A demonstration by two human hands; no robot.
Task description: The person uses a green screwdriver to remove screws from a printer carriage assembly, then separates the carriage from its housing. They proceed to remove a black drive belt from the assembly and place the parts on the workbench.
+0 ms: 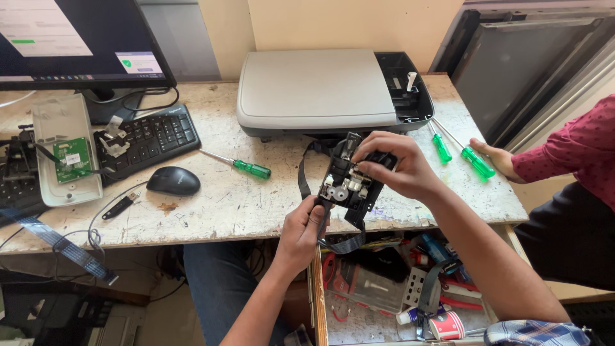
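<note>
While our left hand (301,232) grips and our right hand (396,168) pinches the black plastic printer carriage with white gears (349,182) before the grey flatbed printer (317,90), an open drawer (384,295) below holds tools and a red-and-white paper cup (446,325).

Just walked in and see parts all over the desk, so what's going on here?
A person holds a small black printer part with both hands: the left hand grips its bottom, the right hand its top. A gray printer sits behind on the desk, with green screwdrivers nearby. Another person's hand rests at the desk's right edge.
</note>
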